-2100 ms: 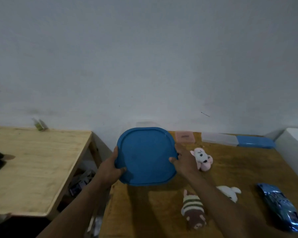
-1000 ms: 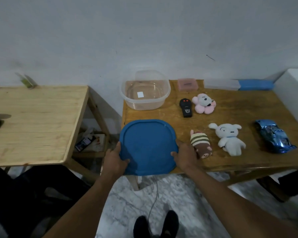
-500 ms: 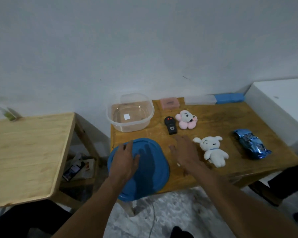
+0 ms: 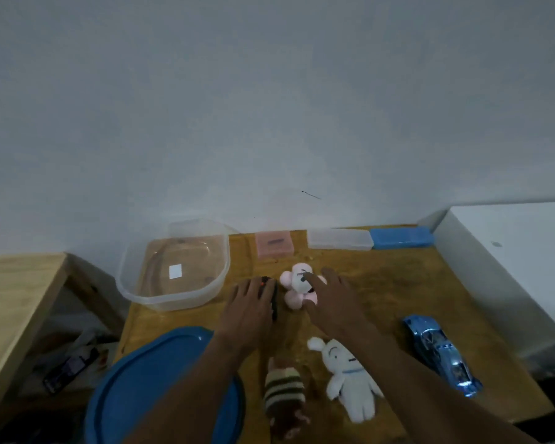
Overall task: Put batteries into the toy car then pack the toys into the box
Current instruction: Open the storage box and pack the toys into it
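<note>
Head view: lid [image 4: 148, 389] now down at 7 o'clock, we are reaching both freed hands, fingers straight and empty, left hand [image 4: 250, 312] onto the remote [image 4: 273, 299], right hand [image 4: 330, 302] onto the pink plush [image 4: 293, 283], toy car [image 4: 439, 350] waiting at 4 o'clock.

It looks like a plain room in a home: a bare pale wall [image 4: 269, 107] behind a worn wooden surface [image 4: 398, 283] carrying a white plush toy [image 4: 350, 376], a toy car [image 4: 439, 350] and a clear plastic box [image 4: 189, 304], with a second wooden table [image 4: 10, 299] alongside.
</note>
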Tool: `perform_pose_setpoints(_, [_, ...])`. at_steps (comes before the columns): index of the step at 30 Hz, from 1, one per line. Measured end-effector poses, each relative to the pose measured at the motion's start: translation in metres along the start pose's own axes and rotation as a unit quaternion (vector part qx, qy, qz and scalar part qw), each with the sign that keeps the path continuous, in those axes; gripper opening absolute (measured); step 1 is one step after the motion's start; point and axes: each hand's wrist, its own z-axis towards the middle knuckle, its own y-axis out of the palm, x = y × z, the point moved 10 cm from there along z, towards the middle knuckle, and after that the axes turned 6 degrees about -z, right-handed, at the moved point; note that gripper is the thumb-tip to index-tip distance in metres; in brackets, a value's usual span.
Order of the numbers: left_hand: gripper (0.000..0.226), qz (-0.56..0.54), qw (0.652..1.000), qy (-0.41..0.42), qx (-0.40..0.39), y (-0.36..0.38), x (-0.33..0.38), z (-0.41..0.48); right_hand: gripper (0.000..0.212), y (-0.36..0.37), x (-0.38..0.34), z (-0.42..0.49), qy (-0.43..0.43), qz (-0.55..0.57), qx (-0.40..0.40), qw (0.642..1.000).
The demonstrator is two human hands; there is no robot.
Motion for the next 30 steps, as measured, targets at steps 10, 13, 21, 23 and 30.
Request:
perform_pose_setpoints(10, [0.060,-0.064,0.991,-0.108,-0.053,0.040,-0.009,0.040,0.064,0.051,0.005,0.061,-0.063,0.014,-0.133,0.989])
perform_pose_setpoints(13, [0.057,-0.061,0.991,-0.096,-0.067,0.043,-0.008,0.046,0.067,0.066,0.001,0.068,-0.076,0.022,-0.158,0.984])
perform_pose_setpoints(21, [0.055,-0.099,0.978,-0.165,-0.077,0.061,-0.027,0.063,0.056,0.065,-0.008,0.084,-0.105,-0.001,-0.166,0.980])
perform_pose_setpoints(23, [0.055,-0.109,0.976,-0.174,-0.073,0.064,-0.031,0.064,0.054,0.070,-0.007,0.085,-0.094,0.002,-0.167,0.982])
perform_pose_setpoints(30, [0.052,-0.125,0.978,-0.164,-0.021,0.037,-0.028,0.053,0.053,0.062,-0.006,0.083,-0.063,0.025,-0.142,0.988])
